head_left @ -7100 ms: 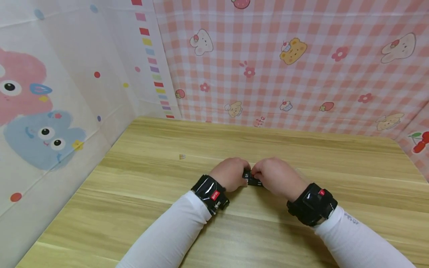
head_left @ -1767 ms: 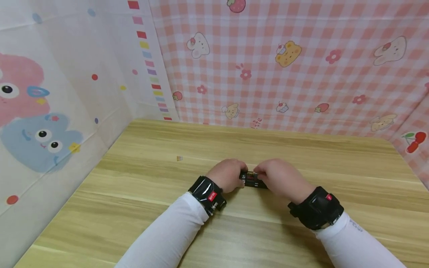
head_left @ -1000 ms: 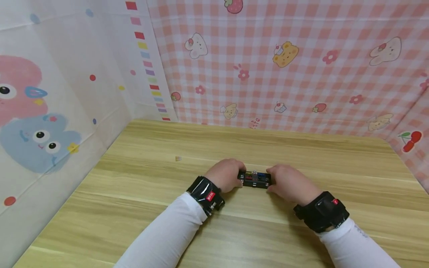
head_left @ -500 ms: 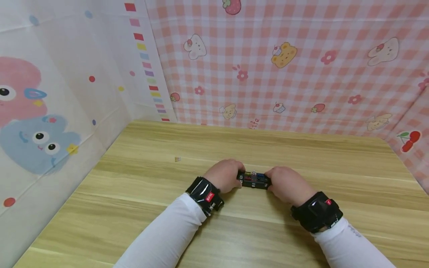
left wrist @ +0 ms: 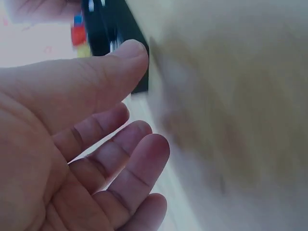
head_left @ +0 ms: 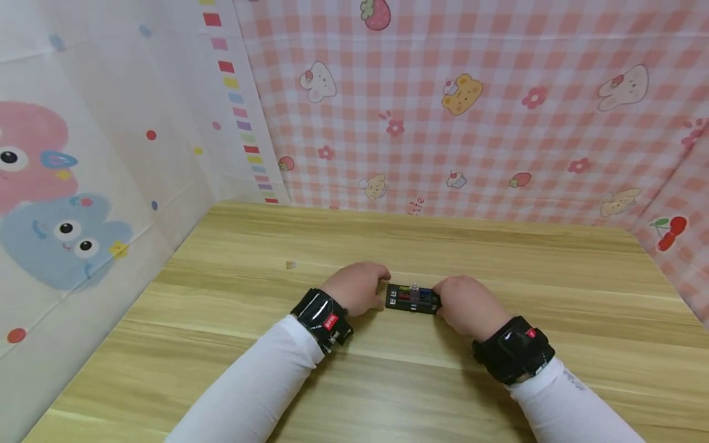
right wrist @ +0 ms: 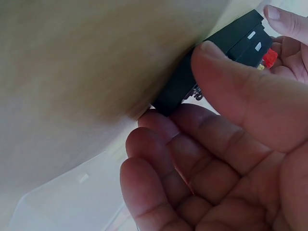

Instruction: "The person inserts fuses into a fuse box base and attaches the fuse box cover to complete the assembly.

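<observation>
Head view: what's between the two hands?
A black block with coloured pieces, between left hand and right hand, as the head view shows.

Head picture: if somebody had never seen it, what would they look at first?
Probably the big pink creature and blue creature on the white cloth at the left, then the pink checked cloth behind the table. Next might be the little black block with red, yellow and blue bits, between the person's two hands, its right end in the right grip.
</observation>
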`<state>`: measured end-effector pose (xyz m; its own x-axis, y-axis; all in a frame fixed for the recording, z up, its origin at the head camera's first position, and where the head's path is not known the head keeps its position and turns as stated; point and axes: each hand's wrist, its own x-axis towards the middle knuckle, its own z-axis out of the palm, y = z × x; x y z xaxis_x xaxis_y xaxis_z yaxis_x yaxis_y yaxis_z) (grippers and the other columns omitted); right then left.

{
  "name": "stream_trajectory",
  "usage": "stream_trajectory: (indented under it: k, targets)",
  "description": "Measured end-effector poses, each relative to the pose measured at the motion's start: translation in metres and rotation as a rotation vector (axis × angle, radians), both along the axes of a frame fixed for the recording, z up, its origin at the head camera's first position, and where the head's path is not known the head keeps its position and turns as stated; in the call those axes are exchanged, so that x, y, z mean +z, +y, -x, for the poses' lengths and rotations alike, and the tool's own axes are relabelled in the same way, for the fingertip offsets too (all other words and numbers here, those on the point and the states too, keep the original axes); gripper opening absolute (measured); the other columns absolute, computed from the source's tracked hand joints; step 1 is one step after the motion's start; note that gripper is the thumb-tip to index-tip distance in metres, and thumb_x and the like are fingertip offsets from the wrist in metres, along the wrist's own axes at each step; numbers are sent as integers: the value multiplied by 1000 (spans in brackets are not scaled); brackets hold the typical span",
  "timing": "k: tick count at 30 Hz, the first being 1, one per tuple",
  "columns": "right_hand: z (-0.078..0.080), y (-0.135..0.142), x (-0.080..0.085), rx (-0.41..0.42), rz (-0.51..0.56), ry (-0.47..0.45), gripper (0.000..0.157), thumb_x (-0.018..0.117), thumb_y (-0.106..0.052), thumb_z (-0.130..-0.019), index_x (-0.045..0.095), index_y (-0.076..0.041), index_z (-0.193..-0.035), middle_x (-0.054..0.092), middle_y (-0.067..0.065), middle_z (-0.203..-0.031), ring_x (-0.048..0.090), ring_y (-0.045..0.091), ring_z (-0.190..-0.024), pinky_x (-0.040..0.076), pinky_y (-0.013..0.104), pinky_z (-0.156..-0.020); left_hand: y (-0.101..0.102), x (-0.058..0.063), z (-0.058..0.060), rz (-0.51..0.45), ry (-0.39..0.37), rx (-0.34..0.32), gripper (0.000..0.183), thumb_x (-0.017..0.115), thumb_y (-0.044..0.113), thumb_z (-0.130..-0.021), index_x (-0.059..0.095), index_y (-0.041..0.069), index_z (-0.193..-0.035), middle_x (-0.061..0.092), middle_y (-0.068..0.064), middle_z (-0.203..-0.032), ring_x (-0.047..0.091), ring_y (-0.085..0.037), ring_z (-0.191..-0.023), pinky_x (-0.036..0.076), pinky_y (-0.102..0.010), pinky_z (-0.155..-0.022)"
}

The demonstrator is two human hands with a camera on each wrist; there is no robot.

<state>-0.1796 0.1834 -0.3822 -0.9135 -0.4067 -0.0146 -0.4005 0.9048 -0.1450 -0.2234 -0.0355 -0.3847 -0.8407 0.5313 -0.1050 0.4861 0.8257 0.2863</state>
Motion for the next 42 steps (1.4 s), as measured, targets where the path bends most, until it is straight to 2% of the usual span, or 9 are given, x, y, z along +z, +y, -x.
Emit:
stream_trajectory:
  k: [5, 11, 14, 18, 27, 33, 42]
  targets:
    - [1, 0, 0, -10, -6, -13, 18, 74, -9, -75, 71, -7, -93, 64, 2, -80, 48, 18, -65, 47, 36, -65, -36, 6, 12, 14, 58, 67, 42, 70, 28, -84, 60, 14, -122, 60, -4, -121, 52, -19, -108, 43, -38, -94]
    - [1, 0, 0, -17, -5, -27, 18, 74, -10, -75, 71, -6, -93, 64, 3, -80, 47, 19, -66, 46, 36, -65, -91, 13, 33, 14, 129, 203, 32, 66, 23, -87, 63, 9, -116, 63, -8, -114, 54, -25, -104, 45, -43, -91]
    - [1, -1, 1, -20, -1, -33, 18, 74, -10, -75, 71, -6, -92, 64, 3, -80, 48, 19, -66, 46, 37, -65, -118, 13, 40, 30, 128, 258, 30, 64, 22, -89, 63, 8, -115, 64, -10, -112, 55, -26, -102, 45, -44, -89]
    - [1, -1, 1, -26, -1, -27, 19, 75, -10, -75, 71, -6, -93, 64, 3, -80, 49, 19, -67, 47, 38, -67, -141, 14, 47, 22, 110, 285, 29, 63, 22, -90, 63, 7, -115, 64, -11, -111, 55, -27, -102, 45, -46, -89]
    - [0, -2, 1, -7, -5, -14, 18, 76, -12, -75, 70, -6, -90, 64, 3, -77, 49, 18, -64, 48, 37, -64, -152, 12, 50, 58, 114, 253, 22, 65, 19, -88, 67, 7, -106, 66, -7, -100, 56, -22, -91, 46, -43, -85]
    - [-2, -3, 2, 0, 2, -1, 18, 76, -12, -75, 70, -6, -91, 64, 2, -77, 48, 17, -63, 47, 35, -61, -155, 6, 50, 58, 99, 226, 12, 66, 9, -82, 70, 11, -93, 66, -2, -89, 55, -18, -84, 46, -40, -81]
    - [-1, -2, 1, -26, -8, -36, 17, 75, -12, -76, 70, -7, -92, 63, 2, -78, 48, 18, -65, 46, 35, -62, -153, 3, 49, 64, 102, 198, 8, 66, 8, -81, 69, 12, -86, 64, 1, -83, 55, -17, -80, 46, -39, -78]
